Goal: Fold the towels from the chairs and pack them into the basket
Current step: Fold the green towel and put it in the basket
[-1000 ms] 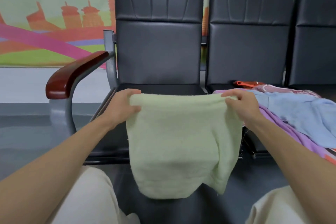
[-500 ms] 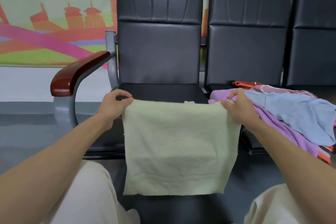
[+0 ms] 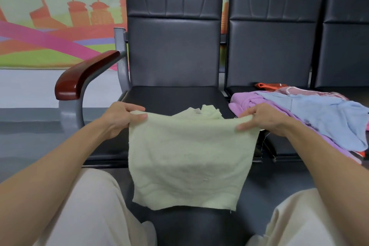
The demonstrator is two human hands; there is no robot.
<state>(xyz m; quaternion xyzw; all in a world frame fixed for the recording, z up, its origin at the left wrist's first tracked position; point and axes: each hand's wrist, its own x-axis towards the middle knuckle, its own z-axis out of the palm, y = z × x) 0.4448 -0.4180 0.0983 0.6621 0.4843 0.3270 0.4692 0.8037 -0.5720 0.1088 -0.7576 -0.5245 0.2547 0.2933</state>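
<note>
The row of black chairs [image 3: 173, 50] is smooth, padded and leather-like. The left seat [image 3: 171, 96] offers a flat, slick bed for folding, so the cloth will likely slide unless it is pressed down.

The pale green towel [image 3: 187, 162], soft, nappy terry in a rough rectangle, hangs from its held edge between the person's knees. Its far part lies rumpled on that seat. A neat fold probably needs the held edge kept taut and level, with corners matched before creasing.

Limp lilac [image 3: 245, 102] and blue towels [image 3: 323, 114] are heaped on the next seat. No basket is in view.

The left hand [image 3: 121, 118] and right hand [image 3: 265, 120] each pinch an end of the towel's top edge between thumb and fingers. A small label [image 3: 198, 111] shows on the far layer.
</note>
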